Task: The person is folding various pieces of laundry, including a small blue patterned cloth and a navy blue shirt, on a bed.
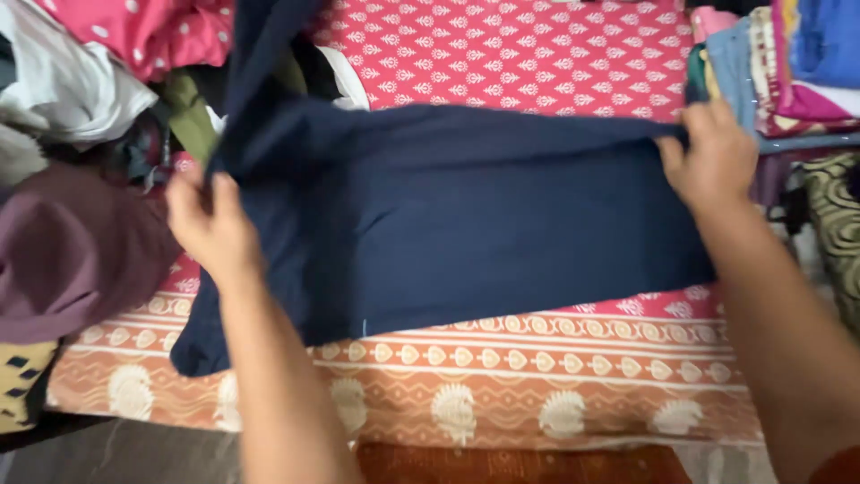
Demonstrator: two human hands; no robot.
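While each hand pinches a top corner, navy garment (466,224) stretches left-right.

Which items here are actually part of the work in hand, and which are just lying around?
In use:
- navy garment, stretched flat
- left hand and right hand, gripping its two ends
- patterned bedsheet under it

Lying about:
- loose clothes heap at left
- maroon cloth
- folded stack at right
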